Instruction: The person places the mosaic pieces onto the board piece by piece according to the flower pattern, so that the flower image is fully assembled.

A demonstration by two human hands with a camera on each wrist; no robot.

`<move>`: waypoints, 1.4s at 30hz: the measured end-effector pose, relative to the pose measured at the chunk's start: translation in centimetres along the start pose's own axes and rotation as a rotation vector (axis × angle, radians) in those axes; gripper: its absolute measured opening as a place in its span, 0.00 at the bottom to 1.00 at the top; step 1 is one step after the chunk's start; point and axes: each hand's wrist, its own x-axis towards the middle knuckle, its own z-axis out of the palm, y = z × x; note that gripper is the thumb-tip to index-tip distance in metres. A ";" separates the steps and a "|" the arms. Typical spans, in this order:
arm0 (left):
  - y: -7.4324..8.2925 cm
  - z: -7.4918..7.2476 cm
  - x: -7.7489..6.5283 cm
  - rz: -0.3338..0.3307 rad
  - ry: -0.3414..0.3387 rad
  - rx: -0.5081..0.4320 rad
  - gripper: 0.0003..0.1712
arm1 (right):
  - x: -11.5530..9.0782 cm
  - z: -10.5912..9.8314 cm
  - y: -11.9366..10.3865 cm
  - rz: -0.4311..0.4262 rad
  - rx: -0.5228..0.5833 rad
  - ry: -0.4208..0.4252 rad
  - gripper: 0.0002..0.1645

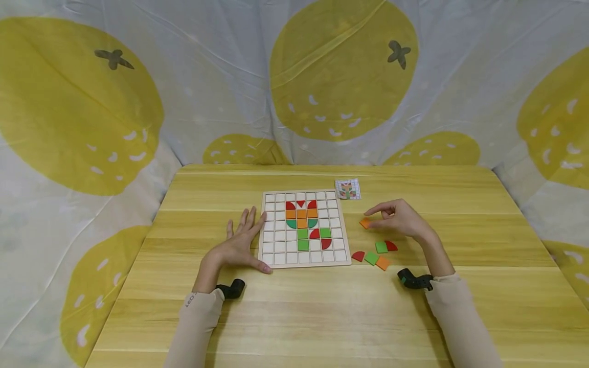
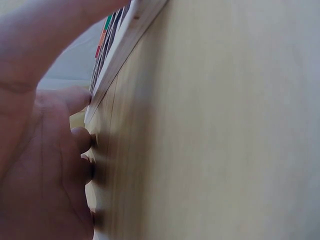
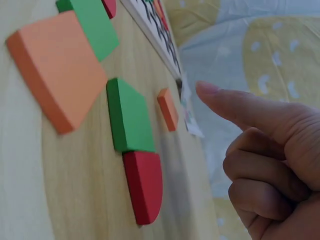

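Note:
A wooden grid board (image 1: 279, 257) lies on the table, with red, orange and green tiles set in its cells. Along its left edge my left hand (image 1: 234, 247) is spread out, index fingertip at the side and thumb by the near-left corner. To the right of the board, my right hand (image 1: 399, 221) hovers at a loose orange square tile (image 1: 365, 223), thumb and index finger apart and the other fingers curled. In the right wrist view that orange tile (image 3: 168, 110) lies on the table, with a gap between it and the visible fingertip.
Nearer me lie a green square (image 1: 381, 247) beside a red quarter-circle (image 1: 391, 246), and a row of a red quarter-circle (image 1: 358, 256), a green square (image 1: 371, 258) and an orange square (image 1: 383, 263). A small pattern card (image 1: 348, 189) lies at the board's far-right corner.

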 end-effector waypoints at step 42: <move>0.3 -0.1 -0.1 -0.002 0.003 -0.007 0.85 | 1.3 3.7 -1.3 -0.053 -0.032 -0.048 0.17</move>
